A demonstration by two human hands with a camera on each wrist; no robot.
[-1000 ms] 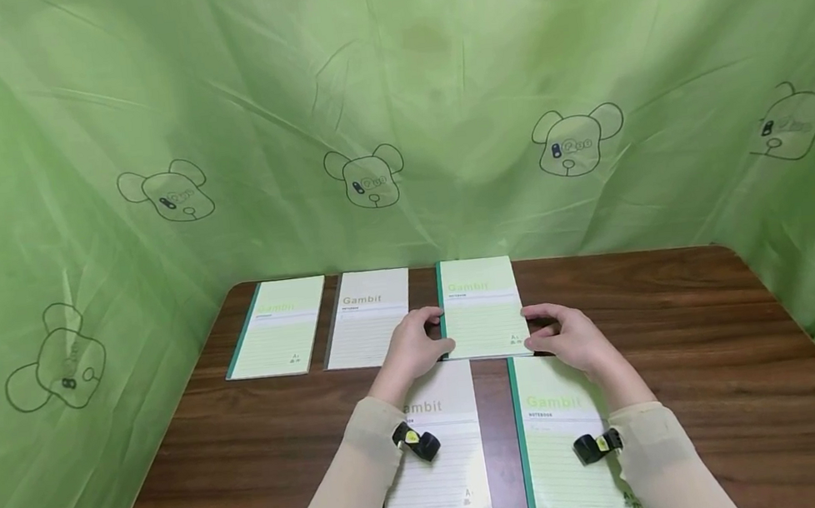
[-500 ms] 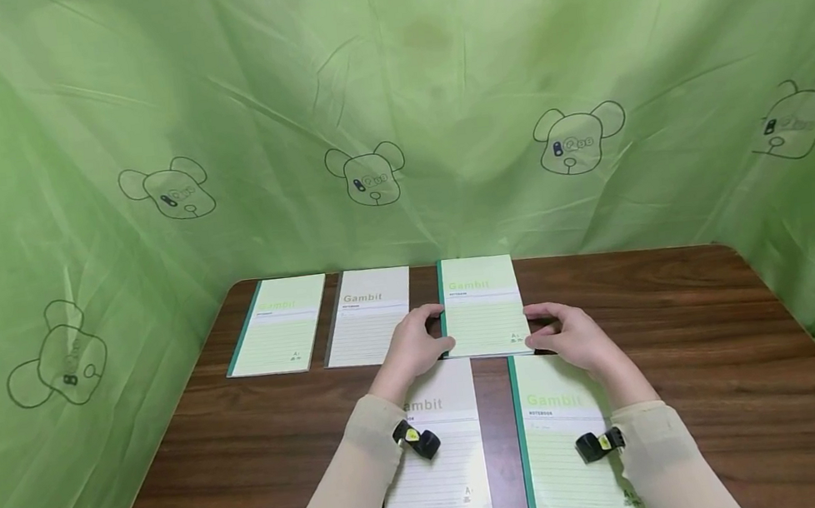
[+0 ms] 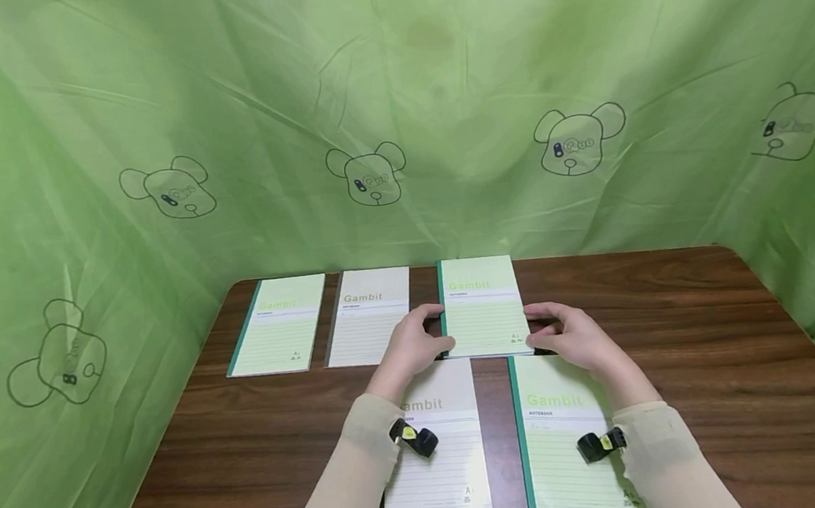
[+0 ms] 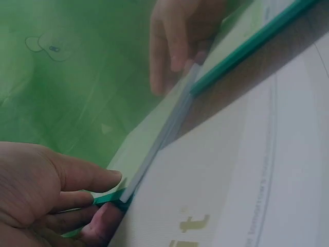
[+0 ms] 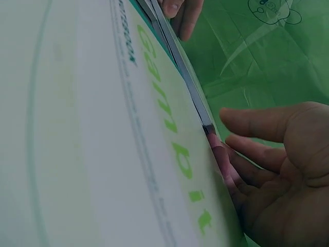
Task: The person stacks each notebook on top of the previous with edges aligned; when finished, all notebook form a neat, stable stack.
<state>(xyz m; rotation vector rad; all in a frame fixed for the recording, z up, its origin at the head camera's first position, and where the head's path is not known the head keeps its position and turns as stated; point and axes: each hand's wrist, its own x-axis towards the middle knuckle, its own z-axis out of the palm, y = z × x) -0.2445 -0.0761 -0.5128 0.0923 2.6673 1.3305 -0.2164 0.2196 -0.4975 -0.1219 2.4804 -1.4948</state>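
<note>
A pale green notebook with a green spine [image 3: 482, 308] lies at the table's back, between both hands. My left hand [image 3: 410, 346] holds its spine side near the lower left corner, with digits above and below the edge in the left wrist view. At its right edge, my right hand [image 3: 571, 336] has its thumb near the lower corner and a finger farther up. The right wrist view shows that hand's fingertips [image 5: 218, 149] at the notebook's edge, partly hidden. Below the left hand lies a white notebook [image 3: 439, 468]; a second green notebook [image 3: 568, 470] lies partly under the right forearm.
Farther left at the back are a green notebook [image 3: 283, 327] and a white notebook [image 3: 365, 317], the latter partly covered by the left hand. Green cloth [image 3: 467, 113] with bear drawings hangs behind the brown wooden table [image 3: 250, 465] and at its sides.
</note>
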